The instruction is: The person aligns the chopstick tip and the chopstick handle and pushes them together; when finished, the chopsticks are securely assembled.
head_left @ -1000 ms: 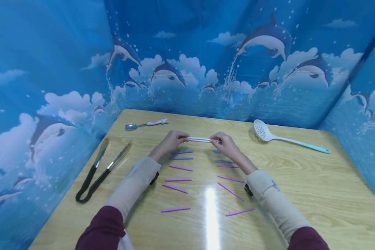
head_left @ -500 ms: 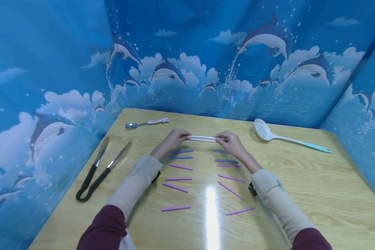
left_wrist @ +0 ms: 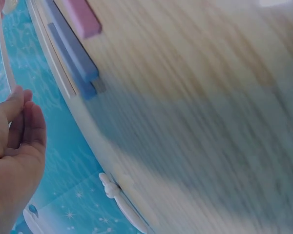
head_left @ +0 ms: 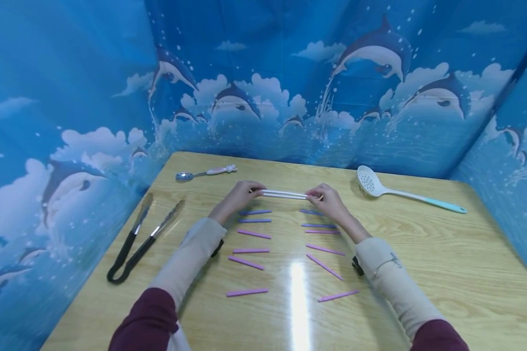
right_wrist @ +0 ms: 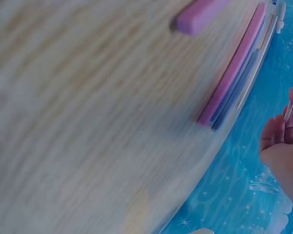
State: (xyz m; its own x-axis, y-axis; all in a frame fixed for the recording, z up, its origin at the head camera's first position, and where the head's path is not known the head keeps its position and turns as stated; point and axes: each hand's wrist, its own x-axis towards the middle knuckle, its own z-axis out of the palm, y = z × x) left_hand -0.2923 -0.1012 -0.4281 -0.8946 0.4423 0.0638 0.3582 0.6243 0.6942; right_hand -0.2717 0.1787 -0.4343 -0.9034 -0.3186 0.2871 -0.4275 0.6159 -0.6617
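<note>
My left hand [head_left: 241,194] and right hand [head_left: 327,200] pinch the two ends of a thin white stick [head_left: 285,192] above the far part of the table. In the left wrist view, the thumb and fingertips of the left hand [left_wrist: 19,141] grip its near end. The right hand [right_wrist: 285,131] holds the other end in the right wrist view. A second white stick [left_wrist: 53,53] lies on the table beyond the blue sticks [left_wrist: 71,44]. Two columns of blue sticks [head_left: 254,221] and pink sticks [head_left: 251,251] lie below the hands.
Black-handled tongs [head_left: 133,243] lie spread at the left. A spoon [head_left: 206,173] with a pale pink handle is at the back left. A white slotted ladle [head_left: 371,183] with a turquoise handle end lies at the back right. A dolphin-print curtain [head_left: 268,73] surrounds the wooden table [head_left: 443,258].
My right hand has shifted rightward, away from the left hand, so more of the white length shows between them. The left hand has barely moved. The things on the table stay put.
</note>
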